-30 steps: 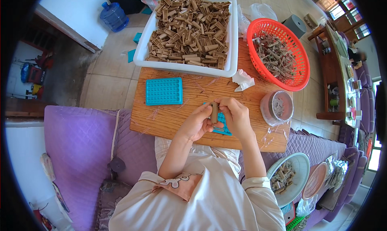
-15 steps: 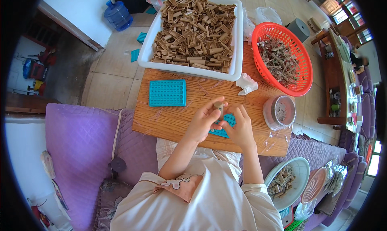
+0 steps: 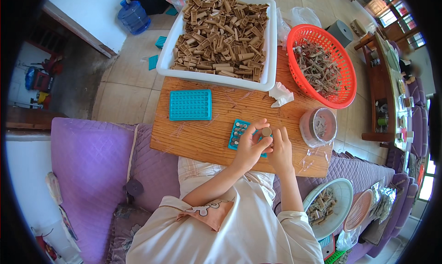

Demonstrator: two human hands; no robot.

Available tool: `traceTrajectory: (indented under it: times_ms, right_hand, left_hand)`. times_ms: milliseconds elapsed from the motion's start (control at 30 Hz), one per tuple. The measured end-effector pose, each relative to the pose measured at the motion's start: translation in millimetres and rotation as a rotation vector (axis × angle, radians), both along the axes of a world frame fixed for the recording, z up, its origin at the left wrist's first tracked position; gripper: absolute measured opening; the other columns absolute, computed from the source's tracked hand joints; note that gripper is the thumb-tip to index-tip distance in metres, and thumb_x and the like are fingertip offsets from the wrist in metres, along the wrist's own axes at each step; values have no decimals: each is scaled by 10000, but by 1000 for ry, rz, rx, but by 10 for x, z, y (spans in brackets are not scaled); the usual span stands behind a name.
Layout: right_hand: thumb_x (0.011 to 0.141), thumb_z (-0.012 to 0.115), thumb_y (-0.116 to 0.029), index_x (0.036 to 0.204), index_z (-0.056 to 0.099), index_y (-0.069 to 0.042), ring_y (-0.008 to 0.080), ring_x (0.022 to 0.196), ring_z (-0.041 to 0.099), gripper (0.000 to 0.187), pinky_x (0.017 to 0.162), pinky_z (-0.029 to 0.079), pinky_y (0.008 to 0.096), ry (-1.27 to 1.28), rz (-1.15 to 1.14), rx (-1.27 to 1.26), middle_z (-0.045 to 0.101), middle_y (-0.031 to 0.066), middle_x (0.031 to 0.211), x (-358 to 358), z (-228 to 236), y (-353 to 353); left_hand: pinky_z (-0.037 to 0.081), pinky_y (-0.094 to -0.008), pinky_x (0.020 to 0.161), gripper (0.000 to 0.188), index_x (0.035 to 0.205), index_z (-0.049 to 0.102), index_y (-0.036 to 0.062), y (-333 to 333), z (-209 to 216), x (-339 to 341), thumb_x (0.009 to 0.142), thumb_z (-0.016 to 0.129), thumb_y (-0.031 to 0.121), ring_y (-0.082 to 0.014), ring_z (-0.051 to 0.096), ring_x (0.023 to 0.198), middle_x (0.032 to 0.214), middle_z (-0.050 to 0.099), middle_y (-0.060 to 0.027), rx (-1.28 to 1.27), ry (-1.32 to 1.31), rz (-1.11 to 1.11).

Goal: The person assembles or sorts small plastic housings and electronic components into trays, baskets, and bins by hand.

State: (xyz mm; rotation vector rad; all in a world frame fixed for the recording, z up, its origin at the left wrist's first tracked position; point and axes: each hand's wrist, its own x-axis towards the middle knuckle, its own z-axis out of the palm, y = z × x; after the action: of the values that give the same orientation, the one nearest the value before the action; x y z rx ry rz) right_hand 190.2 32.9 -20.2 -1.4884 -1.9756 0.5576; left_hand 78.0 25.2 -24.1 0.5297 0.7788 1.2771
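Two hands meet at frame centre: the left hand (image 3: 251, 146) pinches a small round disc (image 3: 266, 132) directly above the teal tray (image 3: 237, 134), the right hand (image 3: 280, 149) curled beside it, seemingly empty.

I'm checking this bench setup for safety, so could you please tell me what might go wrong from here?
1. The small round piece is pinched only at the fingertips of the left hand and right hand; it could slip and roll off the wooden board.
2. The small teal tray lies partly under both hands and might get nudged, spilling its pieces.
3. The white tub overhangs the board's far edge and could tip.
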Motion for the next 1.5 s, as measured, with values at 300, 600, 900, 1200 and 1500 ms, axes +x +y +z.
traceTrajectory:
  times_ms: [300,600,900,1200,1500]
  right_hand:
    - [695,569,-86,848,492,-21,300,609,502,183,485,418,372,47,128,131,467,109,721,98,-121,-73]
    - [721,573,-162,773,504,-25,318,574,454,162,494,363,400,149,125,9,454,116,670,258,127,-231]
    - [798,526,-151,992,529,16,336,810,540,256,705,431,390,-531,-943,7,554,183,968,1874,789,-1317]
    - [787,550,-252,1109,511,-45,323,919,547,384,786,415,398,-804,-833,-380,574,169,1015,2305,1120,-1333]
    - [812,495,-191,1011,494,-87,321,826,568,225,694,452,410,-717,-424,242,603,122,803,2329,422,1791]
  left_hand:
    - [521,-202,539,351,1049,463,26,-27,141,6,747,641,46,-146,478,1035,1242,367,-119,105,14,-104]
    - [431,-200,591,258,954,514,49,82,203,-226,759,655,142,-107,530,876,1031,525,-84,325,404,-27]
    - [451,-326,539,273,925,542,53,1297,430,-564,753,617,251,-197,584,618,757,606,-88,440,1392,327]
    - [487,-407,606,389,902,491,19,1825,350,-451,719,627,334,-304,613,724,747,620,-151,198,1800,-180]
    - [483,-384,667,304,876,551,28,1889,271,-465,696,652,251,-293,606,763,779,623,-140,200,1686,-237]
